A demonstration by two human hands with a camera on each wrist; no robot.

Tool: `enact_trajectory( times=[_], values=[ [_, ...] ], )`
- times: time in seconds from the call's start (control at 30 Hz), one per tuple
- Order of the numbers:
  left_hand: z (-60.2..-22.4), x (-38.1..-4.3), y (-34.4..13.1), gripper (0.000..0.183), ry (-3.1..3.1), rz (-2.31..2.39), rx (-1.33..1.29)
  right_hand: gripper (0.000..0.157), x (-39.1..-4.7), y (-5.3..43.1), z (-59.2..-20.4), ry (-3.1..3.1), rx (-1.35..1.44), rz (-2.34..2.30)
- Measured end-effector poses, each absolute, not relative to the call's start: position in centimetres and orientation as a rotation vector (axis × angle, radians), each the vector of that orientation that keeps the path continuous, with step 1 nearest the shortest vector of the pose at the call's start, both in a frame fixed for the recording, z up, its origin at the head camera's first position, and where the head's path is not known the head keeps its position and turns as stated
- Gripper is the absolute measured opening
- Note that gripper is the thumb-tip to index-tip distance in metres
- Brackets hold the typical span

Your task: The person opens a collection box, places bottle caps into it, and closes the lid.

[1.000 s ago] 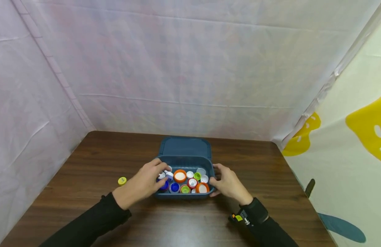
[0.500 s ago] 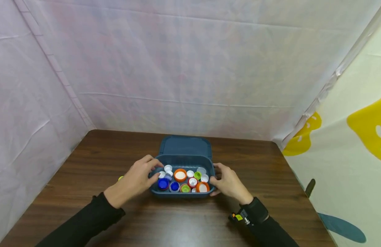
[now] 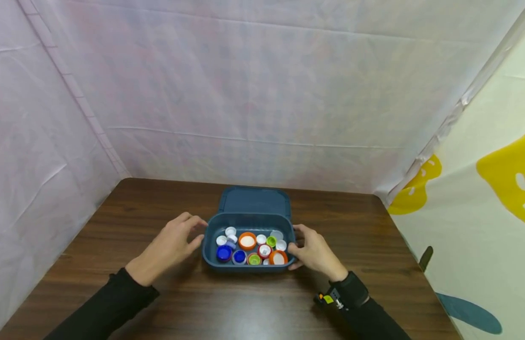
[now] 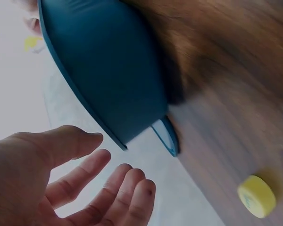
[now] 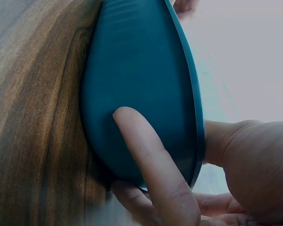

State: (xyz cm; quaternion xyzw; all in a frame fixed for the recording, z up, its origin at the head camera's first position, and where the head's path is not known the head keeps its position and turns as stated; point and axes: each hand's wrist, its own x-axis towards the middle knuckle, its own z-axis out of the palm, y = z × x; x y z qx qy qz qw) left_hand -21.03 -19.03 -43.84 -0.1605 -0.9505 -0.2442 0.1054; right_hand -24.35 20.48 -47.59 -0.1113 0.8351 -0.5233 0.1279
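Observation:
A dark blue plastic box [image 3: 251, 268] on the brown table holds several bottle caps: white, orange-rimmed, blue, green and red. My right hand [image 3: 317, 251] grips the box's right end; in the right wrist view one finger [image 5: 144, 148] lies along the outer wall and the thumb is at the rim. At the other end, my left hand [image 3: 166, 245] is held beside the box with its fingers relaxed and nothing in them. A yellow cap [image 4: 257, 197] lies on the table in the left wrist view, hidden by the left hand in the head view.
Behind the box lies a matching blue lid [image 3: 255, 200]. The wooden table [image 3: 339, 212] backs onto a whitish cloth wall [image 3: 245, 94], and a patterned cloth [image 3: 470, 245] hangs at the right.
My left hand has drawn out of the box, leftward over its rim, covering the yellow cap from the head view. The right hand keeps its grip on the box.

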Motion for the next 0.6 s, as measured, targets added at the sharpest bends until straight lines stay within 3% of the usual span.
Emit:
enact_trajectory(
  times=[0.6],
  values=[
    [-45.3, -20.6, -23.7, 0.044, -2.99, -0.601, -0.38, 0.066, -24.1, 20.3, -47.4, 2.431, -0.3, -1.525]
  ],
)
